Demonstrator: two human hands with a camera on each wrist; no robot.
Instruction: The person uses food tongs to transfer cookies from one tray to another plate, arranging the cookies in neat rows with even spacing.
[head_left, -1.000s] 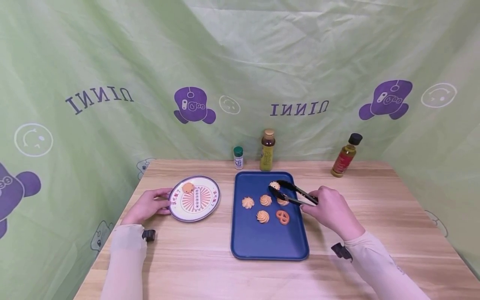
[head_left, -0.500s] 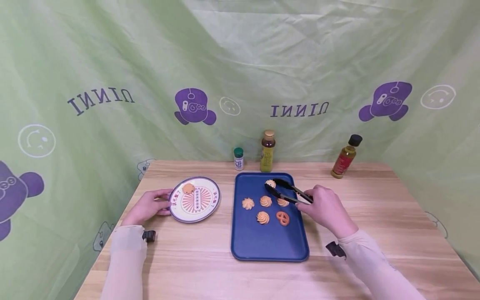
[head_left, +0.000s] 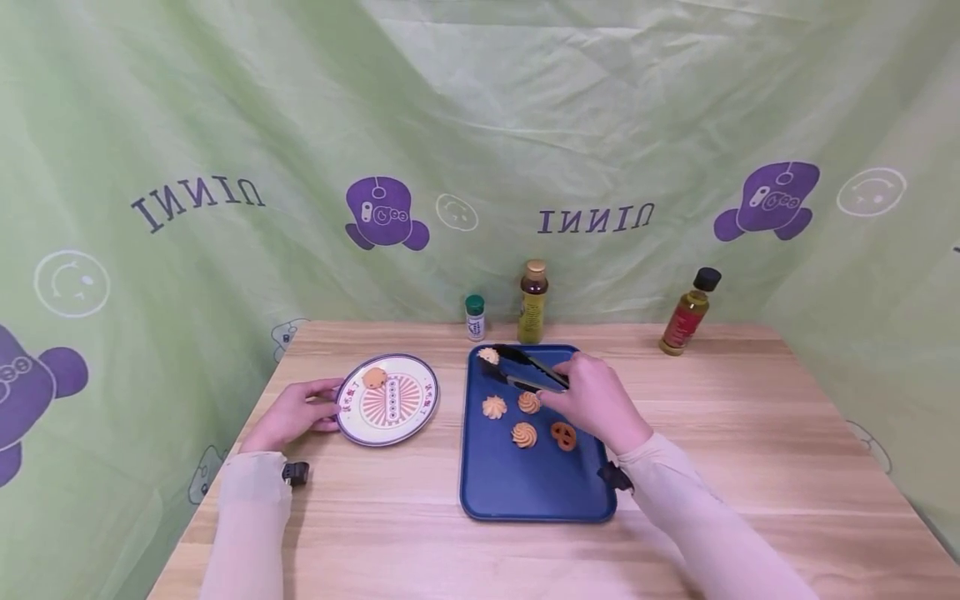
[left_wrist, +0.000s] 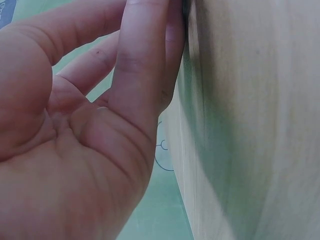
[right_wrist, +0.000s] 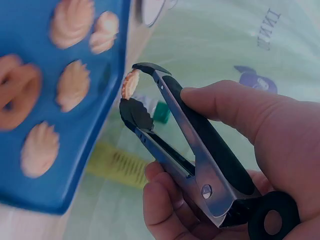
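Just a pale ridged cookie (head_left: pixel 488 356) between black tongs (head_left: pixel 528 372).

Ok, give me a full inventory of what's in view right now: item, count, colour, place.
tray: one, blue, table centre
cookies on tray: at least four, orange-tan, one pretzel-shaped
cookie in tongs: one, pale, over the tray's far left corner
tongs: one, black and steel
plate: one, white with red pattern, left of the tray
cookie on plate: one, orange
bottles: three, along the table's back edge
table: one, light wood
backdrop: green, printed
left hand: touches the plate's left rim
right hand: grips the tongs
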